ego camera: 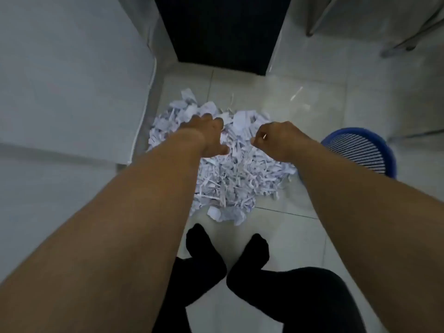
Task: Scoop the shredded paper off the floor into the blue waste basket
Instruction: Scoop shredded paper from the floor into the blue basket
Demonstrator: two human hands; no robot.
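Note:
A heap of white shredded paper [230, 179] lies on the pale tiled floor in the middle of the view. My left hand [206, 134] rests on the heap's far left part, thumb out and fingertips dipping into the shreds. My right hand [280, 139] hovers over the heap's right side with its fingers curled under, and a thin white sliver shows between them. The blue waste basket [360, 150], with slotted sides, stands upright just right of the heap, partly behind my right forearm.
A white cabinet [72, 80] borders the heap on the left. A dark panel [223, 32] stands behind it. Metal furniture legs [398, 44] are at the far right. My black-clad legs and feet [204, 248] are close in front of the heap.

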